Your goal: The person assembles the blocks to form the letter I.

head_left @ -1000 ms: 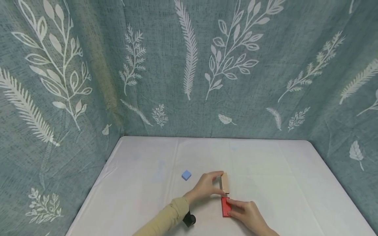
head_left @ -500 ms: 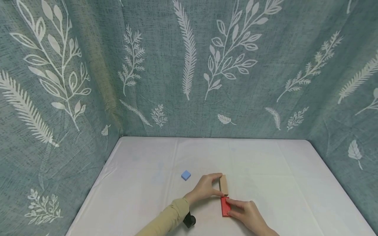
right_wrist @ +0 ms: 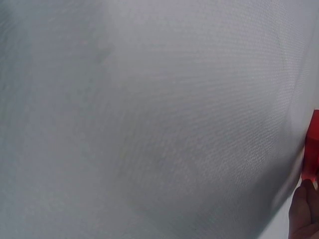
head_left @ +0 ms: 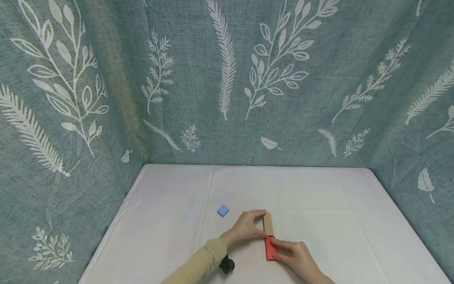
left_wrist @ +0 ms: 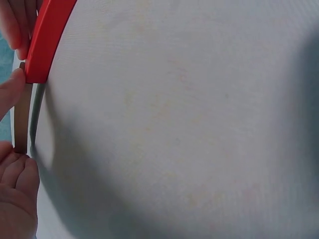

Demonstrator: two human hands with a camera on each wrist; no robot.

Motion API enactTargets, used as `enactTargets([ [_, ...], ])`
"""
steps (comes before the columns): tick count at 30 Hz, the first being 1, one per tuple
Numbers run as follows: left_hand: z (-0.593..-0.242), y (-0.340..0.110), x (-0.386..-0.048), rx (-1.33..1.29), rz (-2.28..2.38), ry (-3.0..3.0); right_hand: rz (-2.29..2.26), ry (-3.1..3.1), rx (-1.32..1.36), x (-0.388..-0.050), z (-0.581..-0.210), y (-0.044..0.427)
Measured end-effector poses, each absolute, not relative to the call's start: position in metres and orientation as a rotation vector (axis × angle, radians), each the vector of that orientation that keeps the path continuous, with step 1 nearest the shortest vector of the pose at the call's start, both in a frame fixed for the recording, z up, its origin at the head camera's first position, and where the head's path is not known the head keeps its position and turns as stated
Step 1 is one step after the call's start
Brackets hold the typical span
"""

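In the head view the left hand (head_left: 246, 226) grips a light wooden block (head_left: 268, 224) by its far and near ends, between fingers and thumb. The right hand (head_left: 298, 258) pinches a red block (head_left: 270, 249) from its right side. The two blocks stand end to end, the wooden one farther away, with a thin dark line where they meet. In the left wrist view the red block (left_wrist: 46, 42) meets the wooden block (left_wrist: 22, 117) at the left edge. Only part of the red block (right_wrist: 311, 149) shows in the right wrist view, above some fingers.
A small blue square piece (head_left: 223, 210) lies on the white cloth-covered table (head_left: 319, 197), left of the wooden block. A black object (head_left: 227, 265), part of it hidden, is beside the left sleeve. A green leaf-patterned curtain (head_left: 198, 79) surrounds the table's back and sides.
The left hand has brought the wooden block slightly nearer, narrowing the space between it and the red block. The right hand and the red block have hardly moved.
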State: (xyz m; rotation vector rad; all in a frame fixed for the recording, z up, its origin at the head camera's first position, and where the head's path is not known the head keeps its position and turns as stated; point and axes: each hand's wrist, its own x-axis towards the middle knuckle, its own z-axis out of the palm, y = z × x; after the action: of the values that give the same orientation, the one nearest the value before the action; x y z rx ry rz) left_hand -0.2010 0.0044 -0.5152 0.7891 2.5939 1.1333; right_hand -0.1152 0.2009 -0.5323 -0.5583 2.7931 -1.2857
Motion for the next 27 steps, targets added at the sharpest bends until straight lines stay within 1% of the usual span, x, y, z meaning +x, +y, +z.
enactTargets([
  [17,-0.5116,0.0031,-0.2016,0.754,1.095,2.536,-1.292,2.842,-0.614,-0.1141,-0.5359,0.2000],
  [27,-0.5111,0.0044,-0.2024,0.743,1.092,2.517,-1.268,2.817,-0.566,-0.1156,-0.5349,0.2014],
])
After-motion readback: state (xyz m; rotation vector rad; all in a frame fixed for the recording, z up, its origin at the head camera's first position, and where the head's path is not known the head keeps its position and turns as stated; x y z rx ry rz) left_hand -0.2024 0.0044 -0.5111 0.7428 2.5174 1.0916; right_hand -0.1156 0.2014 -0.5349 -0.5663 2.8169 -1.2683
